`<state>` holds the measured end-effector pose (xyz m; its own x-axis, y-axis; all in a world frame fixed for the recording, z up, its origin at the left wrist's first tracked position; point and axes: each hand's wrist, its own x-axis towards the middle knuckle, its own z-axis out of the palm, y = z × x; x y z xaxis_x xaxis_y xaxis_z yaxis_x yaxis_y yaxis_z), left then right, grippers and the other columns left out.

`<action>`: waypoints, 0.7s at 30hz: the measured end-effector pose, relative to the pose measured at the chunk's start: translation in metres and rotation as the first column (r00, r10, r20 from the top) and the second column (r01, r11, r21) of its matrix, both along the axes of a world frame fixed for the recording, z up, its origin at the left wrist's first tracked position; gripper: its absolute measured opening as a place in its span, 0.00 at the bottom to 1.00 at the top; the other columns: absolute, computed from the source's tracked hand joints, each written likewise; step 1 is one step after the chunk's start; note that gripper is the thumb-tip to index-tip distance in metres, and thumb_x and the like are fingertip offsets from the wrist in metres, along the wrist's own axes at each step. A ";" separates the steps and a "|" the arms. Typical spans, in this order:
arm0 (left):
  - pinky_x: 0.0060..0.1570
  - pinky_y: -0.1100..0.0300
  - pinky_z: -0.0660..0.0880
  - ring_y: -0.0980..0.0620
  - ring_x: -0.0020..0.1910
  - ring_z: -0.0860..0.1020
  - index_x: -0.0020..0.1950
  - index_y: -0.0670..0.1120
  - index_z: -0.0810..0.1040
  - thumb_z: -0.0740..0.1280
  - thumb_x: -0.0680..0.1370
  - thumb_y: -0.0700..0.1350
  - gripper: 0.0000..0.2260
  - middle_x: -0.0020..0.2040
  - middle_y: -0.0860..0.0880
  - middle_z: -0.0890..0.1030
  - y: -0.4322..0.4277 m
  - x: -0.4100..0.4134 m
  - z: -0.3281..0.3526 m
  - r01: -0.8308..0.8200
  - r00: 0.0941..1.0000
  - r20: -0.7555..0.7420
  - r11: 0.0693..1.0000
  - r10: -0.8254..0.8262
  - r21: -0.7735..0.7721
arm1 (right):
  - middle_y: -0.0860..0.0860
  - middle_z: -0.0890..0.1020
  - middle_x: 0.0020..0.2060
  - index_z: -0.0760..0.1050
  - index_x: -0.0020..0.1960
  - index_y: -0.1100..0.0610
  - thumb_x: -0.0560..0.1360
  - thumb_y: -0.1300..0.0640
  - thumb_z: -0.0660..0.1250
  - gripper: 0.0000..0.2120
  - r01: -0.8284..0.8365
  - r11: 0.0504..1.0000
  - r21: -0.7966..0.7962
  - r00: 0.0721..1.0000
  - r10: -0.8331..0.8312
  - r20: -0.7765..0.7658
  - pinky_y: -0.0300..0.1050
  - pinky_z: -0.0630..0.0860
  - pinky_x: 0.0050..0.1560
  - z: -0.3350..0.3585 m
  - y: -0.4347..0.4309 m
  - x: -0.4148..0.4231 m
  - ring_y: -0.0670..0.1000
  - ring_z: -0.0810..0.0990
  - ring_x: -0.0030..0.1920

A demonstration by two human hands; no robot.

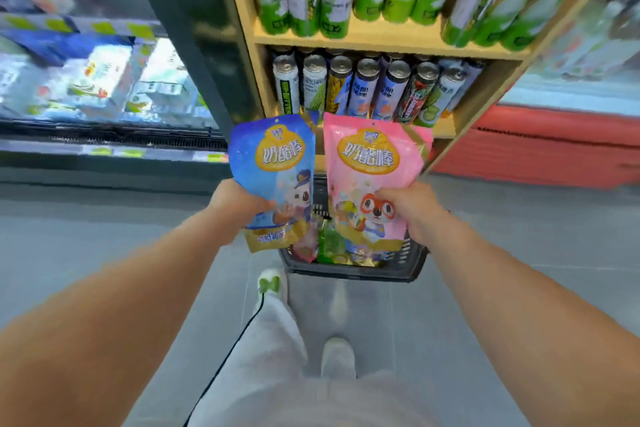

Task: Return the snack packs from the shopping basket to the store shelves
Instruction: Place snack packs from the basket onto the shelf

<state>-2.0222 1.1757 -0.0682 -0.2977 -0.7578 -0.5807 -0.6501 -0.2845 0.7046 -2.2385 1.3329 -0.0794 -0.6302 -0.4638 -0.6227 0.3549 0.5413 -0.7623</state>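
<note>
Wooden shelves (388, 36) are filling the upper middle of the view, carrying rows of tall snack tubes (363, 87) standing upright, with bigger green and white tubes on the level above. Left of them a chiller (97, 80) is glowing with blurred cartons, and a red unit (554, 146) is sitting at the right. Grey floor (69, 236) is spreading underneath. Below the shelves a black basket (353, 270) is resting on the floor, just ahead of the person's shoes (337, 354), and it is holding several colourful packs (329, 243), too blurred to tell apart. Both bare arms are reaching forward above it. The left hand (235, 204) is gripping a blue pack (273, 177) by its lower left edge, thumb across the front, holding it upright over the basket's left rim. The right hand (412, 208) is closing its grip on a pink pack (370, 180) at the lower right edge, fingers wrapping over the front. The two packs are hanging side by side, close together, in front of the lowest shelf, and neither one is lying on a shelf yet.
</note>
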 end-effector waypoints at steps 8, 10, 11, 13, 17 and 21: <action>0.30 0.63 0.77 0.57 0.31 0.82 0.40 0.49 0.79 0.76 0.67 0.36 0.10 0.33 0.55 0.83 0.005 0.121 0.039 -0.440 0.840 -0.354 0.898 0.411 0.000 | 0.57 0.84 0.38 0.79 0.42 0.59 0.66 0.66 0.73 0.07 -0.231 0.965 -0.125 0.972 0.223 -0.072 0.49 0.82 0.35 0.036 -0.051 0.089 0.53 0.84 0.33; 0.33 0.60 0.78 0.55 0.32 0.83 0.41 0.49 0.80 0.76 0.67 0.36 0.10 0.33 0.54 0.84 -0.006 0.155 0.044 -0.490 0.796 -0.389 0.871 0.463 0.035 | 0.58 0.84 0.39 0.79 0.43 0.58 0.66 0.66 0.73 0.08 -0.275 0.951 -0.144 0.960 0.264 -0.091 0.52 0.82 0.37 0.041 -0.071 0.118 0.56 0.84 0.36; 0.34 0.58 0.78 0.53 0.34 0.83 0.41 0.49 0.80 0.76 0.67 0.36 0.10 0.34 0.54 0.84 -0.012 0.172 0.045 -0.518 0.775 -0.400 0.855 0.488 0.040 | 0.59 0.84 0.41 0.79 0.45 0.58 0.66 0.66 0.73 0.09 -0.289 0.946 -0.147 0.956 0.279 -0.087 0.53 0.82 0.39 0.043 -0.081 0.132 0.58 0.84 0.38; 0.35 0.58 0.77 0.51 0.35 0.82 0.42 0.49 0.79 0.76 0.68 0.36 0.10 0.37 0.51 0.84 -0.035 0.216 0.049 -0.566 0.733 -0.430 0.823 0.527 0.044 | 0.59 0.83 0.40 0.78 0.46 0.59 0.67 0.66 0.72 0.09 -0.312 0.934 -0.176 0.950 0.302 -0.083 0.52 0.81 0.38 0.048 -0.114 0.170 0.58 0.84 0.38; 0.39 0.56 0.77 0.51 0.37 0.81 0.43 0.49 0.78 0.74 0.70 0.36 0.09 0.40 0.49 0.83 -0.089 0.291 0.056 -0.610 0.683 -0.478 0.791 0.553 0.044 | 0.58 0.84 0.42 0.77 0.47 0.59 0.69 0.64 0.72 0.08 -0.312 0.929 -0.198 0.950 0.301 -0.087 0.53 0.82 0.40 0.055 -0.182 0.239 0.57 0.84 0.39; 0.35 0.55 0.79 0.50 0.35 0.82 0.43 0.48 0.78 0.73 0.71 0.37 0.08 0.39 0.48 0.83 -0.155 0.357 0.063 -0.623 0.658 -0.500 0.780 0.563 0.059 | 0.55 0.83 0.43 0.77 0.48 0.59 0.68 0.61 0.74 0.11 -0.205 0.948 -0.242 0.979 0.196 -0.061 0.53 0.81 0.46 0.058 -0.248 0.310 0.56 0.83 0.43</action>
<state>-1.6647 1.0211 -0.0051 0.0300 -0.9170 -0.3977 0.0482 -0.3961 0.9170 -1.9281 1.0844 -0.0210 -0.5283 -0.7185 -0.4525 0.2287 0.3928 -0.8907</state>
